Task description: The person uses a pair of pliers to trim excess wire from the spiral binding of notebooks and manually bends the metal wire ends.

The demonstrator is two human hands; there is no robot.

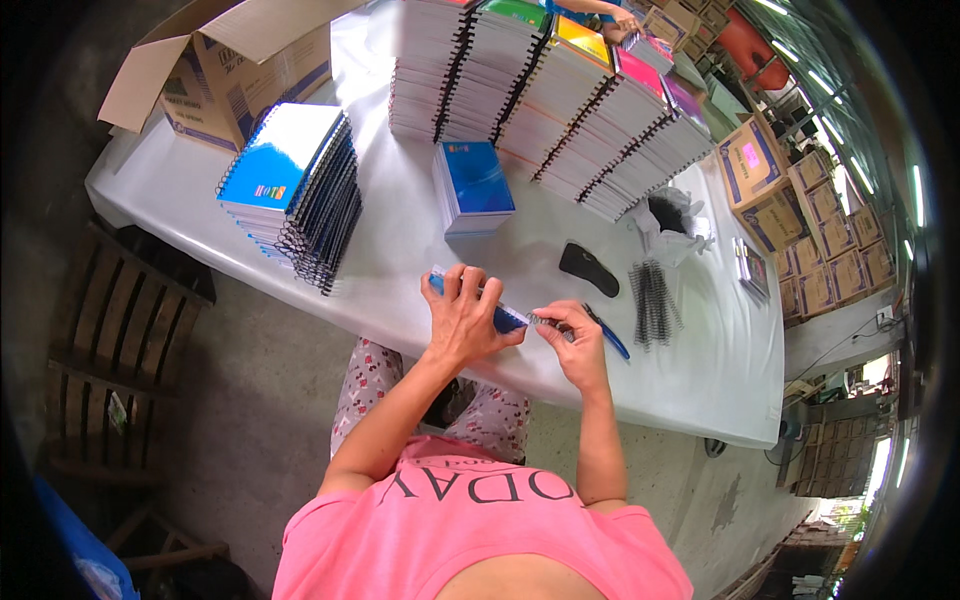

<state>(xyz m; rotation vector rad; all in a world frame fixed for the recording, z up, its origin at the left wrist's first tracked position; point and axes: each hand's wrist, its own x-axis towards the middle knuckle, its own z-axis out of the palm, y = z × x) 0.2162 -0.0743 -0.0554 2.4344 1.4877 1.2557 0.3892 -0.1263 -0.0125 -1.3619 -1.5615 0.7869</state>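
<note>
My left hand (465,318) is closed over a blue-covered notebook (510,320), holding it on edge near the table's front side. In my right hand (572,343) a dark spiral binding coil (541,319) is pinched, its end against the notebook's corner. How far the coil has entered the holes cannot be made out. Just right of that hand lies a blue-handled tool (608,335), perhaps pliers. Several loose black coils (655,303) lie further right, below a black flat pad (588,268). Ahead of my hands stands a small stack of blue-covered books (472,190).
On the white-covered table (400,240), a stack of spiral-bound notebooks (290,180) stands left. Tall rows of bound notebooks (540,100) fill the back. Cardboard boxes (250,75) stand at the far left and right. A white bag (680,225) holds black coils. Another person's hand (625,22) shows behind.
</note>
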